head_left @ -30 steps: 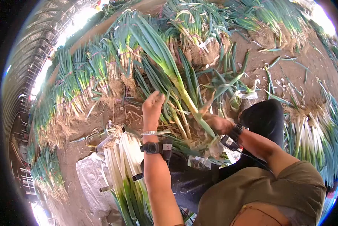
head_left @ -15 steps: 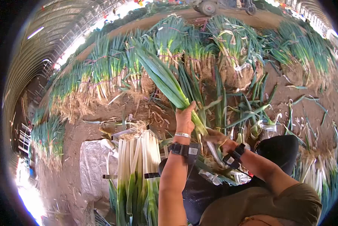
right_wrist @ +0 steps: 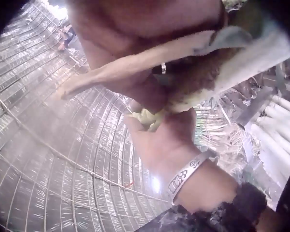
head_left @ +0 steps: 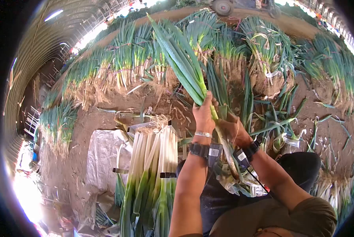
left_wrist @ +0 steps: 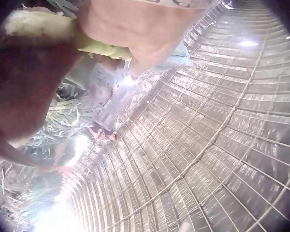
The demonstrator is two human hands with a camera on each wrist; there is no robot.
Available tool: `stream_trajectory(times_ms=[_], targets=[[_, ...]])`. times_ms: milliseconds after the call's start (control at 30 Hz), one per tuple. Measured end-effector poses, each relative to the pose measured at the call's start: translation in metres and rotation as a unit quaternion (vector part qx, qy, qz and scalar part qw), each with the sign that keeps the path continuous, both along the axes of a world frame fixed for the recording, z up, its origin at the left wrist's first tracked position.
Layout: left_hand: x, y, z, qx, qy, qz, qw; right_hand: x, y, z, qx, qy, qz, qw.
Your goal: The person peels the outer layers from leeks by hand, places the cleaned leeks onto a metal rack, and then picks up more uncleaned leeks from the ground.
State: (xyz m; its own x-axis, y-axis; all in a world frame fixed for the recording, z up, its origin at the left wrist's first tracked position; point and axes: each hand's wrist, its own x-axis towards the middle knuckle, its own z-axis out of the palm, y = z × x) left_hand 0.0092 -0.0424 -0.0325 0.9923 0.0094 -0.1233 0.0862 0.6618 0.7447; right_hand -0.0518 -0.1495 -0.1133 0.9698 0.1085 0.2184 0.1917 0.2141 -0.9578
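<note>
As my left hand [head_left: 204,117] grips a leek [head_left: 186,71] mid-stalk, my right hand [head_left: 233,131] pinches it just below, near a white-stemmed bundle [head_left: 167,152].

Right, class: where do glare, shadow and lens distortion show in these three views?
Head: fisheye distortion bows the roof, white glare lower left; left wrist: glare burns out bottom left, right hand in shadow; right wrist: haze veils the roof, yet the bracelet shows its pattern.
</note>
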Motion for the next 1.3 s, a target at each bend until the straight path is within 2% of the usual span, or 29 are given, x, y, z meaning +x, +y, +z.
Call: stream_trajectory(times_ms=[67,133,200,267,367,467,533,600,733,800,833,867,900,933,1000,1067,1133,1167,1200,1233,1267,1300], targets=[[-0.002,0.002,0.004,-0.007,-0.003,0.003,1.0,-0.009,0.007,0.035,0.168,0.06,0.023,0.984],[-0.002,0.005,0.008,-0.017,-0.01,0.012,1.0,-0.013,0.007,0.042,0.162,0.089,0.011,0.983],[-0.002,0.007,0.01,-0.017,-0.017,0.015,1.0,-0.018,0.011,0.049,0.092,-0.002,-0.017,0.996],[-0.004,0.01,0.01,-0.026,-0.011,0.0,1.0,-0.027,0.008,0.062,0.044,0.018,-0.026,0.999],[-0.002,0.011,0.011,-0.028,-0.014,-0.031,0.999,-0.028,0.005,0.06,-0.05,-0.042,-0.086,0.994],[-0.004,0.009,0.014,-0.028,-0.008,-0.051,0.998,-0.028,0.001,0.053,-0.074,-0.038,-0.107,0.991],[-0.003,0.009,0.013,-0.015,-0.031,-0.047,0.998,-0.03,-0.001,0.051,-0.063,-0.04,-0.108,0.991],[-0.002,0.007,0.011,-0.022,-0.039,-0.053,0.998,-0.032,-0.006,0.058,-0.156,-0.076,-0.101,0.98],[-0.008,0.005,0.015,0.007,-0.042,-0.07,0.997,-0.035,-0.016,0.054,-0.208,-0.089,-0.1,0.969],[-0.008,0.004,0.015,0.014,-0.07,-0.073,0.995,-0.041,-0.022,0.053,-0.175,-0.053,-0.095,0.979],[-0.006,0.008,0.014,0.036,-0.084,-0.067,0.994,-0.05,-0.029,0.055,-0.198,-0.088,-0.079,0.973],[-0.004,0.013,0.019,0.034,-0.1,-0.027,0.994,-0.058,-0.036,0.056,-0.222,-0.123,-0.063,0.965],[0.005,0.02,0.021,0.026,-0.107,-0.013,0.994,-0.07,-0.039,0.046,-0.144,-0.053,-0.045,0.987],[0.011,0.027,0.021,0.018,-0.112,0.002,0.994,-0.078,-0.048,0.034,-0.146,-0.05,-0.044,0.987],[0.009,0.035,0.03,0.014,-0.135,0.018,0.991,-0.092,-0.069,0.008,-0.348,-0.122,-0.041,0.928],[0.008,0.042,0.032,0.026,-0.16,0.033,0.986,-0.108,-0.096,-0.008,-0.375,0.033,-0.018,0.926],[0.013,0.05,0.025,0.016,-0.153,0.018,0.988,-0.105,-0.157,-0.063,-0.51,0.058,-0.044,0.857],[0.012,0.051,0.025,0.032,-0.157,0.021,0.987,-0.106,-0.183,-0.089,-0.511,0.058,-0.045,0.857],[0.013,0.052,0.026,0.048,-0.163,0.027,0.985,-0.103,-0.206,-0.111,-0.665,0.063,-0.064,0.741],[0.01,0.048,0.028,0.043,-0.166,0.037,0.985,-0.1,-0.217,-0.12,-0.794,0.069,-0.08,0.598],[0.009,0.044,0.027,0.043,-0.165,0.036,0.985,-0.09,-0.207,-0.105,-0.794,0.07,-0.081,0.598],[0.009,0.039,0.025,0.029,-0.153,0.021,0.988,-0.076,-0.178,-0.069,-0.677,0.048,-0.121,0.724]])
